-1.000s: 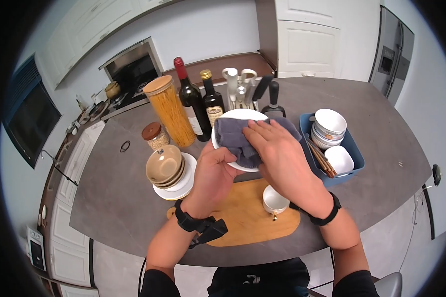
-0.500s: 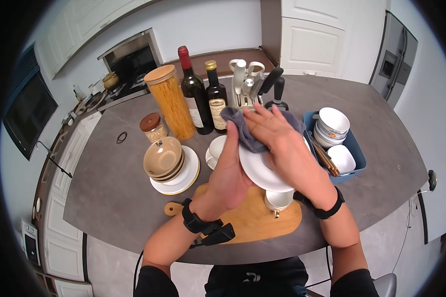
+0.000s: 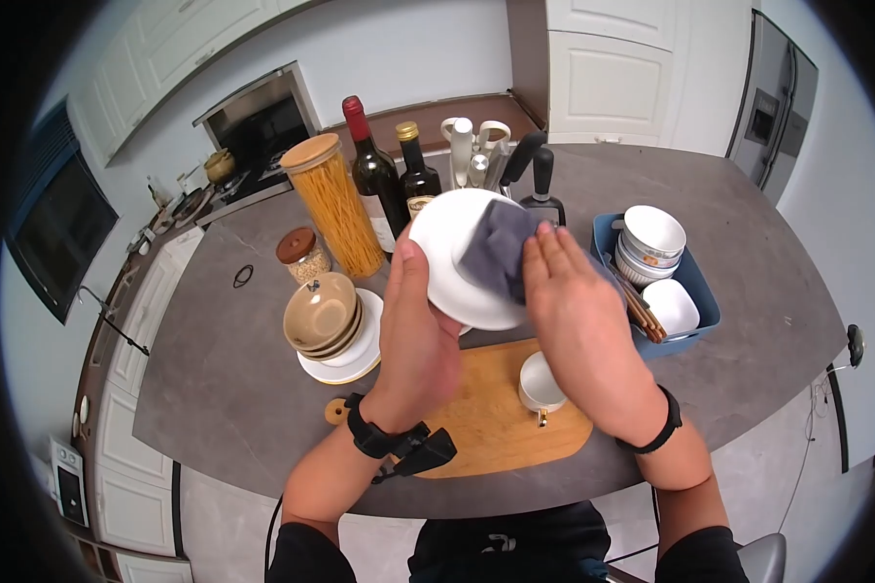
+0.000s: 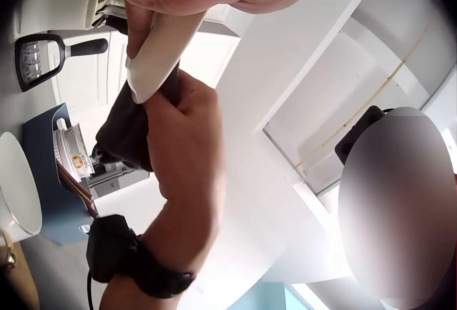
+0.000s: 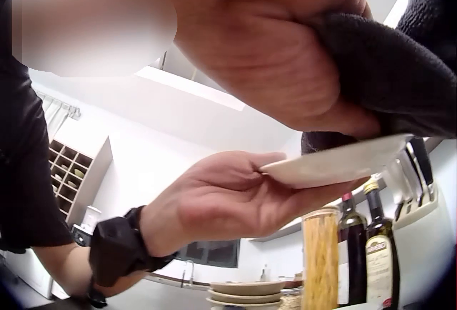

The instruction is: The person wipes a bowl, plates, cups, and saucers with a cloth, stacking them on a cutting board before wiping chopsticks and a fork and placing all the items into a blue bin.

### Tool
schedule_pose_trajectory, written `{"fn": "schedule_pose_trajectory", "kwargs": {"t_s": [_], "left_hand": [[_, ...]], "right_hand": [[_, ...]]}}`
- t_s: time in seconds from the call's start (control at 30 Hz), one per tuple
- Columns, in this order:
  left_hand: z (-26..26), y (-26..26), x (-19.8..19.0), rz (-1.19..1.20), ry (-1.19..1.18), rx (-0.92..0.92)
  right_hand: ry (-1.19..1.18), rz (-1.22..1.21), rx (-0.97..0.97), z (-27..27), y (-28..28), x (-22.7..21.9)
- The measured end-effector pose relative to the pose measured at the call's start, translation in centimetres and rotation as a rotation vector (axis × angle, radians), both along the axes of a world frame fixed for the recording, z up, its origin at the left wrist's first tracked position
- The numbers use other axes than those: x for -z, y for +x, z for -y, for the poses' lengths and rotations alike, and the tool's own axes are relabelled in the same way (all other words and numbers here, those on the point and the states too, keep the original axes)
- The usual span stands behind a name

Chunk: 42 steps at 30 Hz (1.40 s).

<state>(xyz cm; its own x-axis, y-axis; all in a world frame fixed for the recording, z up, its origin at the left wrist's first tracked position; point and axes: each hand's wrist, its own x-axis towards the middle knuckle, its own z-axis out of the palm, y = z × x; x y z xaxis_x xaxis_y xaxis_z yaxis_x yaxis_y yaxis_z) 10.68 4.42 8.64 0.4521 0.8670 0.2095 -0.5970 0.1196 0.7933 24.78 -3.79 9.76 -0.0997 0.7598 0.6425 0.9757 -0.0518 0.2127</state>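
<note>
Two hands are used: the white plate (image 3: 454, 255) is gripped by the left hand (image 3: 418, 335), the grey cloth (image 3: 497, 255) pressed flat by the right hand (image 3: 576, 325); a slip over the cup (image 3: 538, 384) is risked.

Behind the wooden cutting board (image 3: 501, 423) stand two bottles: a wine bottle (image 3: 371, 180) and an oil bottle (image 3: 416, 175); two jars: a spaghetti jar (image 3: 335, 206) and a small grain jar (image 3: 303, 257); one blue bin (image 3: 692, 291)

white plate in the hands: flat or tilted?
Tilted. The white plate is tipped up, its face toward the head camera, left hand gripping its rim while the right hand presses the grey cloth on it.
</note>
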Motion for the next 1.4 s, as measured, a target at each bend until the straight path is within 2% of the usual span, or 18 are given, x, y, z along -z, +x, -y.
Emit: {"fn": "schedule_pose_trajectory", "kwargs": {"t_s": [0.2,0.27,0.3,0.4,0.5,0.67,0.73,0.77,0.83,0.9,1.0,1.07,1.13,1.2,1.27,1.3,1.33,1.4], "left_hand": [[-0.7,0.7,2.3,0.025,0.041,-0.022],[-0.6,0.6,3.0,0.096,-0.12,0.158],[-0.2,0.9,2.8,0.064,-0.084,0.131],[0.0,0.7,3.5,0.048,-0.135,0.224],[0.6,1.0,2.6,-0.061,-0.07,0.149],[0.8,0.8,1.5,-0.062,-0.079,0.295],[1.1,0.0,1.2,-0.165,0.038,0.324],[1.0,-0.4,0.5,-0.114,-0.053,0.346],[0.7,-1.3,-0.8,-0.135,-0.054,0.284],[-0.1,-1.5,-1.2,-0.154,-0.053,0.195],[-0.9,-1.4,-0.9,-0.09,0.022,0.199],[-1.4,-1.2,-0.6,-0.077,0.036,0.196],[-1.5,-1.4,-0.4,-0.058,0.043,0.176],[-1.4,-1.4,-0.7,-0.033,0.04,0.158],[-1.2,-1.3,-0.9,-0.031,0.051,0.134],[-1.2,-1.2,-0.9,-0.033,0.062,0.108],[-1.2,-1.1,-0.8,-0.034,0.06,0.109],[-1.1,-1.3,-0.6,-0.053,0.138,0.054]], "right_hand": [[-0.154,-0.2,-0.355,1.2,-2.8,0.7],[-0.298,-0.547,-0.436,1.3,-3.0,0.0],[-0.297,-0.548,-0.433,1.2,-3.0,-0.1],[-0.208,-0.71,-0.494,1.0,-2.6,-0.5],[-0.119,-0.822,-0.52,0.5,-1.7,-0.8],[0.111,-1.414,-0.602,0.1,0.1,-2.4],[0.448,-1.332,-0.634,1.3,1.0,-4.0],[0.569,-1.265,-0.649,1.8,1.8,-4.6],[0.686,-1.196,-0.664,1.9,3.1,-5.0],[0.663,-1.093,-0.577,1.7,3.8,-4.6],[0.449,-1.193,-0.612,0.1,2.5,-3.2],[0.454,-1.12,-0.646,-0.4,2.4,-3.2],[0.593,-1.238,-0.651,-0.5,2.6,-3.8],[0.596,-1.08,-0.584,-0.4,2.9,-3.7],[0.386,-1.309,-0.669,0.0,1.9,-3.2],[0.127,-1.514,-0.647,0.5,1.6,-3.2],[0.165,-1.511,-0.757,0.0,0.3,-3.0],[-0.005,-1.805,-0.815,-0.3,-0.4,-2.6]]}}
